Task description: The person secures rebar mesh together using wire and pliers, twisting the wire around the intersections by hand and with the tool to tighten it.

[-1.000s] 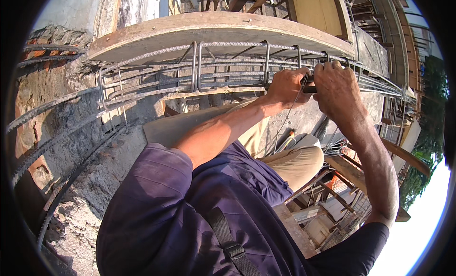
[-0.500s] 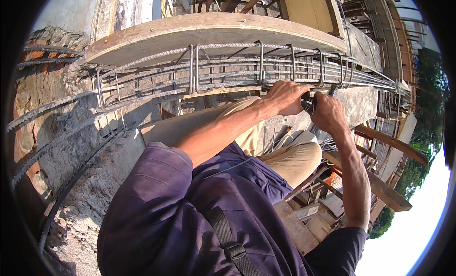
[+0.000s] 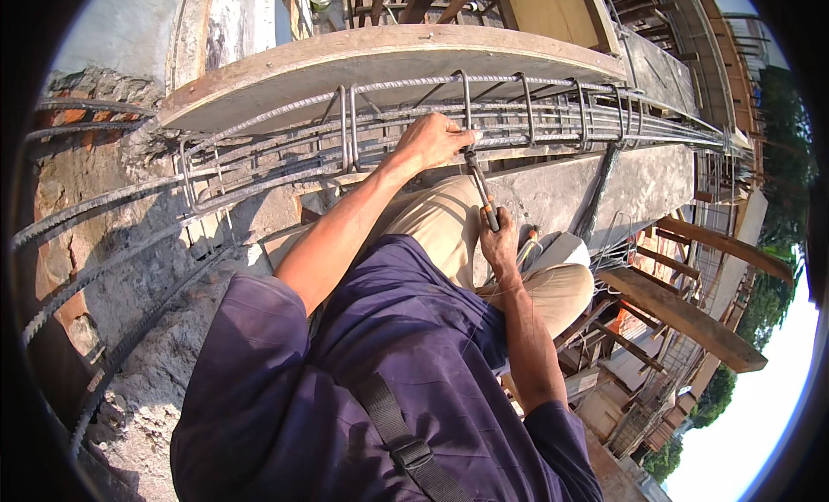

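In the head view, the person's left hand (image 3: 436, 139) was clenched around a horizontal bar of the rebar cage (image 3: 535, 122), near the middle of the cage's near side, just left of one of the upright stirrups (image 3: 467, 100). The right hand (image 3: 501, 243) was closed on the lower end of a slim metal tying tool (image 3: 481, 187), which slanted up from that hand to the cage, its tip meeting the bars just beside the left hand's fingers. The cage ran along the near edge of a curved concrete slab (image 3: 345, 66), with a concrete beam face (image 3: 587, 187) below it. Both forearms stretched forward from a purple shirt (image 3: 389, 372) crossed by a dark strap (image 3: 401, 437), above knees in tan trousers (image 3: 445, 221). Rough brick and mortar (image 3: 78, 234) stood at the left, and timber props (image 3: 682, 308) at the right, well below.
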Demonstrator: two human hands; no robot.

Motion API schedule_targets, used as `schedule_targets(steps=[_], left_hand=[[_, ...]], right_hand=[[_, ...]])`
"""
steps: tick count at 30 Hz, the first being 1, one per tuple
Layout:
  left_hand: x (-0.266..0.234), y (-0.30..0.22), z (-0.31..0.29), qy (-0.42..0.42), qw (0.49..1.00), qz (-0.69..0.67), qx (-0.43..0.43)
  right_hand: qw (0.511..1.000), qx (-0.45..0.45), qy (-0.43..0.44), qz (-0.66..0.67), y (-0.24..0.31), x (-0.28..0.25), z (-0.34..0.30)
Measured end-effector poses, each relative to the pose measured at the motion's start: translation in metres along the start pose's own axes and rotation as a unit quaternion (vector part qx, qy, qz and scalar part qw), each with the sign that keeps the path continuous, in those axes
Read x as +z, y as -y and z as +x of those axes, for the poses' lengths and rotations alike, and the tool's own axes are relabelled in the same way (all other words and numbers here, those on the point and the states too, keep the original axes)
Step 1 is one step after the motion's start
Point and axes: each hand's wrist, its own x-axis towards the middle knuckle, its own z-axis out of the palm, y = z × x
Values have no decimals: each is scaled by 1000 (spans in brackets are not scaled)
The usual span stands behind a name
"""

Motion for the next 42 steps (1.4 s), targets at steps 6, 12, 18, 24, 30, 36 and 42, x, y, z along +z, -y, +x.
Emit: schedule_targets(steps=[6, 12, 18, 24, 30, 36, 42], left_hand=[[5, -4, 1, 9, 1000, -3, 0], [1, -12, 0, 32, 999, 16, -21], [26, -28, -56, -340, 889, 230, 200], [46, -19, -81, -40, 803, 269, 531], [95, -16, -44, -29, 748, 231, 621], [88, -62, -21, -155, 839, 104, 512], [75, -104, 8, -77, 943, 67, 317]], right_hand=[[1000, 1, -8, 17, -12, 19, 6], [1000, 2, -22, 21, -7, 19, 5], [907, 226, 237, 264, 34, -35, -36], [677, 366, 430, 472, 61, -82, -40], [720, 347, 442, 408, 67, -113, -27], [928, -170, 29, -331, 162, -193, -23], [775, -341, 18, -532, 182, -206, 66]])
